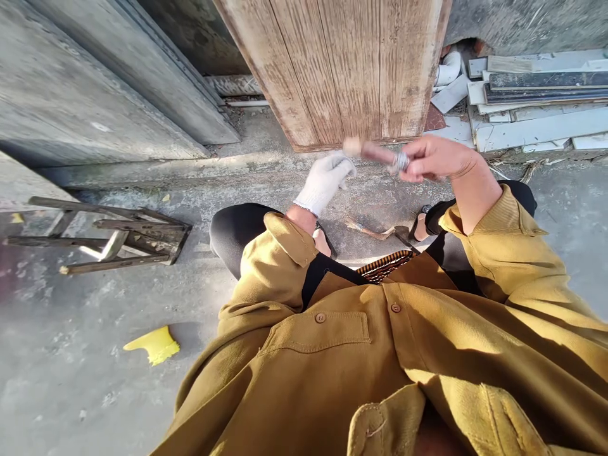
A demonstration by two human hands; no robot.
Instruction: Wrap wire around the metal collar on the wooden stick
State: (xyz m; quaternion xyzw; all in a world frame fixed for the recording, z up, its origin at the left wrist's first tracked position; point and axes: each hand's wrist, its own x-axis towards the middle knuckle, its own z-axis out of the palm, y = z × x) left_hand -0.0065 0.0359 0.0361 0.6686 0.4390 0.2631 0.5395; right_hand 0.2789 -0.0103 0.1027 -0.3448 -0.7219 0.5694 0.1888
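My right hand (434, 157), bare, is closed around one end of a motion-blurred, stick-like tool (375, 153). That tool looks brown and wooden, with a pale tip and silvery wire or metal beside my fingers. Just under the pale tip is my left hand (323, 182), in a white knit glove. Its fingers are curled in, and whatever they may hold is hidden. Beyond both hands a weathered plank panel (351, 69) leans, its lower edge close to the tool. On the ground between my feet lies another tool (373, 232) with a worn wooden handle and a dark end.
A small wooden stool (135, 234) lies on its side at left. Nearer me is a yellow scrap (154, 346) on the concrete. Large grey boards (95, 82) lean at upper left. Stacked strips (541, 107) and a white pipe (449, 68) sit at upper right.
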